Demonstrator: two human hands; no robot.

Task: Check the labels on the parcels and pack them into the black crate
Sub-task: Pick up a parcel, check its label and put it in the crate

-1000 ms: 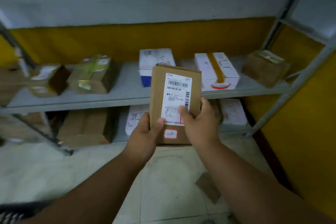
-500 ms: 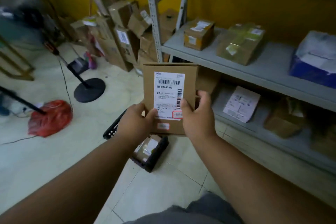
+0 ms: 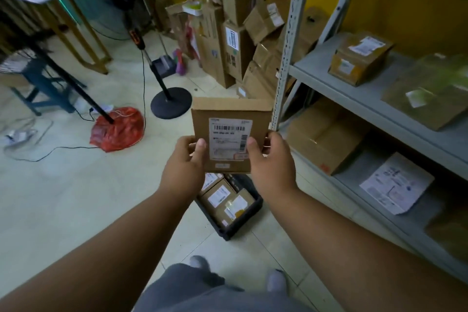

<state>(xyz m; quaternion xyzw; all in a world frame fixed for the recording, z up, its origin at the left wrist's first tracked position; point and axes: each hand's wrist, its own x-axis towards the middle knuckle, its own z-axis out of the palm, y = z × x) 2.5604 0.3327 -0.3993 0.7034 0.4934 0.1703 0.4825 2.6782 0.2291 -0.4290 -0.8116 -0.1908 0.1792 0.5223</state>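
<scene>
Pale floor tiles (image 3: 63, 197) run under everything here, with a red plastic bag (image 3: 117, 129) slumped by the round black base of a fan stand (image 3: 171, 102) and a heap of cardboard boxes (image 3: 238, 33) stacked against the yellow wall (image 3: 395, 7). On the right a grey metal shelf rack (image 3: 354, 88) carries more parcels on its upper and lower shelves (one lower packet shows a big white label). On the floor just beside the rack's front post sits the black crate (image 3: 250, 213), already holding several labelled brown parcels. Both arms reach forward above it. The left hand (image 3: 183, 164) and right hand (image 3: 273, 159) each have a grip clasped on the lower corners of a flat brown parcel (image 3: 228, 114), thumbs on its front face, label (image 3: 229, 138) turned up toward the person, held upright in the air over the crate.
</scene>
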